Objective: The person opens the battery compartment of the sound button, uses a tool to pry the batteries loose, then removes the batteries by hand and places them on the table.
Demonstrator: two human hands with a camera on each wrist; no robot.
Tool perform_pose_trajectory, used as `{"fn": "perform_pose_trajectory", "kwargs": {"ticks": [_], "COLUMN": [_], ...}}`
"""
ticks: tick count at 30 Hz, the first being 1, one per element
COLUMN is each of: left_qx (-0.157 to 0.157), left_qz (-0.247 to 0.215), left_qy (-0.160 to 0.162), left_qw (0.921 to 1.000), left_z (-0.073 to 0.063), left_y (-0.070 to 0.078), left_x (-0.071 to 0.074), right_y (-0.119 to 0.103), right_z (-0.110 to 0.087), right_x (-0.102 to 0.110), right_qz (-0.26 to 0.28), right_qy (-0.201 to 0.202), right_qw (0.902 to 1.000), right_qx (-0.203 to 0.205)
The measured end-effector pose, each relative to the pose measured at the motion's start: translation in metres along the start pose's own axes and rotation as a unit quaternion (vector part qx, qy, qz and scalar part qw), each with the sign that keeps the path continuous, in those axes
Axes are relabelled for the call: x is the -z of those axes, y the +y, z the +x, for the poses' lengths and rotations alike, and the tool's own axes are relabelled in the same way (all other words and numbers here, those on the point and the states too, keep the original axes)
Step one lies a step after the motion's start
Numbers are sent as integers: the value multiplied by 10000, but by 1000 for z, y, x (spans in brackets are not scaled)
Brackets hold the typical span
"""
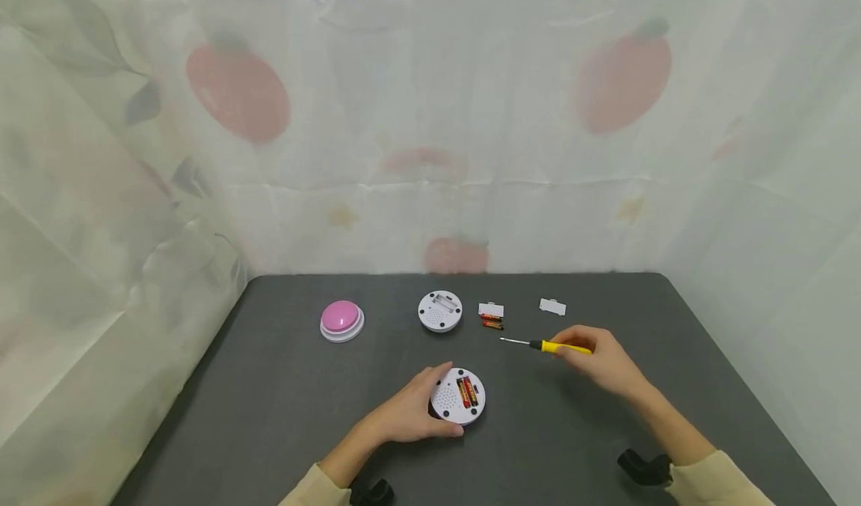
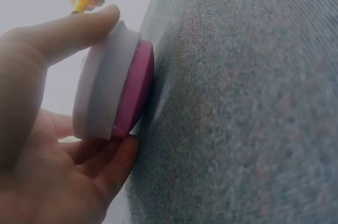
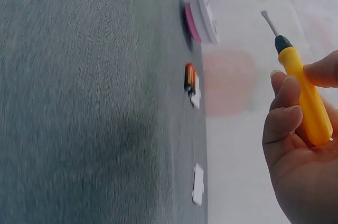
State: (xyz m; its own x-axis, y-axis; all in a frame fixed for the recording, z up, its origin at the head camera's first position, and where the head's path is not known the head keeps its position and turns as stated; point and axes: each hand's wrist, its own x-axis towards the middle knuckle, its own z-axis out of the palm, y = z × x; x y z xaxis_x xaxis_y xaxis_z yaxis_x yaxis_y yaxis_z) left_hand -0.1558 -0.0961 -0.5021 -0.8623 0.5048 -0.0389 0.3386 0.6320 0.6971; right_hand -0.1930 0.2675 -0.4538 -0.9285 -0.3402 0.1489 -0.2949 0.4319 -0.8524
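My left hand [image 1: 412, 410] grips a round white push-button device [image 1: 446, 406] by its edge, thumb on the near side and fingers on the far side. The device lies upside down on the table, its pink dome [image 2: 136, 89] facing down. Two red-and-black batteries [image 1: 467, 392] sit in its uncovered battery compartment. To the right, above the table, my right hand [image 1: 603, 356] holds a screwdriver [image 1: 566, 348] by its yellow handle. Its metal shaft [image 3: 269, 23] points left, and the tip touches nothing.
Farther back is a second upturned device [image 1: 440, 312] with a bare battery compartment. A pink-topped button [image 1: 341, 321] stands upright at left. Two loose batteries [image 1: 493, 325] lie beside a white cover [image 1: 491, 309]; another cover [image 1: 552, 306] lies farther right. Curtains surround the grey table [image 1: 282, 409].
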Motion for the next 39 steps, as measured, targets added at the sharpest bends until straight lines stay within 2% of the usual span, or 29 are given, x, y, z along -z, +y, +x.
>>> {"fn": "perform_pose_trajectory", "kwargs": {"ticks": [10,16,31,39], "left_qx": [129,27,-54,-59], "left_qz": [16,31,6,8], "left_qy": [65,64,9,-13], "left_qw": [9999,10000,10000,10000], "left_z": [2,2,2,2], "left_y": [2,0,2,1], "left_x": [-1,-1,0,0], "right_y": [-4,-2,-3,-1], "right_z": [1,1,-2,-1], "right_x": [-16,-23,-38,-43], "right_qz": [431,620,681,517], "right_qy": [-394,-585,-1157,-1375], "right_qw": [9982,9961,9908,9891], "right_qx": [124,235,165,104]}}
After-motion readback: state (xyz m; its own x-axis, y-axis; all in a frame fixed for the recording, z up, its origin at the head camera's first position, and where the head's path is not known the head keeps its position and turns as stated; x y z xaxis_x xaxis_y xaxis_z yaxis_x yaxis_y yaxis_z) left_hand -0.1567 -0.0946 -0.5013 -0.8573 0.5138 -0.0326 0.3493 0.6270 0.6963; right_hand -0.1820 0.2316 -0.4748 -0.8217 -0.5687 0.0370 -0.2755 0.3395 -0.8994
